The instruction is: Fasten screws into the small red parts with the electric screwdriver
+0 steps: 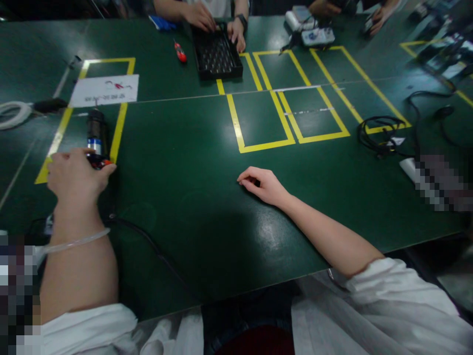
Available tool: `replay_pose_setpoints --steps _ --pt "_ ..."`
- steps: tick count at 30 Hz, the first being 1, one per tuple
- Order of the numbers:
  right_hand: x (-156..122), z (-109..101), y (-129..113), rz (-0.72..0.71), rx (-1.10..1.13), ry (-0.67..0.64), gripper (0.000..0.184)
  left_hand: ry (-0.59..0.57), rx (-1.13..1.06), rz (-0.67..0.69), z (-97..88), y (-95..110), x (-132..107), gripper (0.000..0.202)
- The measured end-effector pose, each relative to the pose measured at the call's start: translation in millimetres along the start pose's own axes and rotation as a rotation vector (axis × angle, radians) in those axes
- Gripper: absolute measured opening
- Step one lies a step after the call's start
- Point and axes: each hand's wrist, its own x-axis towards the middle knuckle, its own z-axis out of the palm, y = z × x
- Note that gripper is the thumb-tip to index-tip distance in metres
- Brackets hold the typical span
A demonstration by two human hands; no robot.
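At nine o'clock on the table (207, 162), left hand (76, 173) clasps power screwdriver (96, 132); a firm, steady hold seems advisable. Right hand (265, 186) rests at centre, fingers curled; contents cannot be told.

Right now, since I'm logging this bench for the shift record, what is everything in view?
table: one, dark green, fills the view
tape outlines: several, yellow, on the table
paper sheet: one, white, far left
screwdriver: one, red handle, far side, left of the tray
tray: one, black, far side, under a co-worker's hands
cable bundle: one, black, right
hose: one, white, left edge
cylindrical tool: one, black with blue band, left, gripped at its near end
clear tube: one, transparent, across the left forearm
left hand: one, closed on the cylindrical tool
right hand: one, fingers curled, resting mid-table; contents unclear
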Motion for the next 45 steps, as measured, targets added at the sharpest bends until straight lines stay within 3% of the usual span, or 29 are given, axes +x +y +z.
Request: replay_pose_setpoints --steps 2,5,10,13,16,18,20,24,26,29,37,45 --pt "0.0 0.4 0.8 -0.003 0.007 0.003 0.013 0.052 0.014 -0.133 -2.2 8.7 -3.4 0.056" --pt "0.3 0.5 1.1 -0.004 0.001 0.005 0.012 0.05 0.018 -0.161 -7.9 18.8 -8.8 0.05" --pt "0.5 0.2 1.1 0.017 -0.005 -0.004 0.012 -0.024 0.038 -0.237 -17.7 17.2 -8.8 0.054" --pt "0.5 0.0 0.9 0.019 0.002 -0.004 0.012 0.091 -0.023 -0.161 -21.1 33.4 -10.6 0.051" --pt "0.4 -0.5 0.1 0.021 0.009 -0.005 0.012 0.15 -0.244 0.072 -18.5 75.2 -22.5 0.042" --pt "0.2 -1.0 -0.6 0.025 0.019 -0.005 0.011 -0.006 -0.496 0.282 -11.9 110.6 -37.6 0.039" --pt "-0.2 -0.9 -1.2 0.03 0.05 -0.012 0.012 -0.236 -0.721 0.452 -2.2 144.1 -56.9 0.038" --pt "-0.7 1.8 -2.0 0.019 0.16 -0.073 0.028 -0.628 -0.931 0.601 18.3 184.4 -93.1 0.044" --pt "-0.6 3.3 -3.2 0.003 0.193 -0.117 0.03 -0.72 -1.004 0.635 25.3 190.5 -103.6 0.051" --pt "-0.4 4.0 -6.4 -0.017 0.175 -0.159 0.019 -0.77 -1.052 0.64 30.0 191.0 -108.9 0.057" --pt "-2.9 4.1 -6.1 0.006 0.129 -0.074 0.015 -0.762 -1.089 0.537 31.5 191.7 -105.6 0.034" --pt "-2.6 5.1 -5.5 0.006 0.125 -0.073 0.017 -0.747 -1.063 0.498 33.0 193.3 -111.6 0.035"
